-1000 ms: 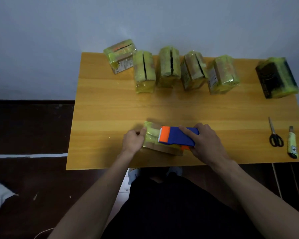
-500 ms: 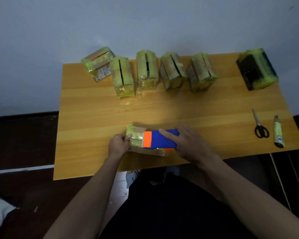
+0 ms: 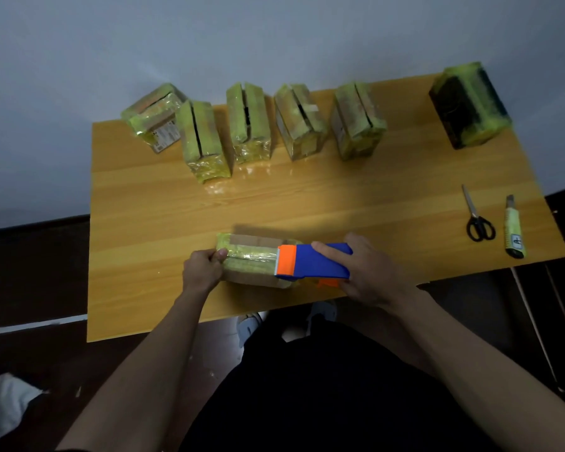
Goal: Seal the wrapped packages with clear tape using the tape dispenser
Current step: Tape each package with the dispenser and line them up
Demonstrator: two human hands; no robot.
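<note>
Ideally, the tape dispenser (image 3: 310, 261) runs straight along the seam of the package (image 3: 252, 261) at the table's (image 3: 307, 203) near edge, pressed flat so no wrinkles form. The right hand (image 3: 369, 272) grasps the dispenser, fingers curled over it. The left hand (image 3: 203, 272) grips the package's far end from the dispenser, thumb on top.

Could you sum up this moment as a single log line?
step: taping package | left hand: holds package end | right hand: grips tape dispenser on package | table
</note>
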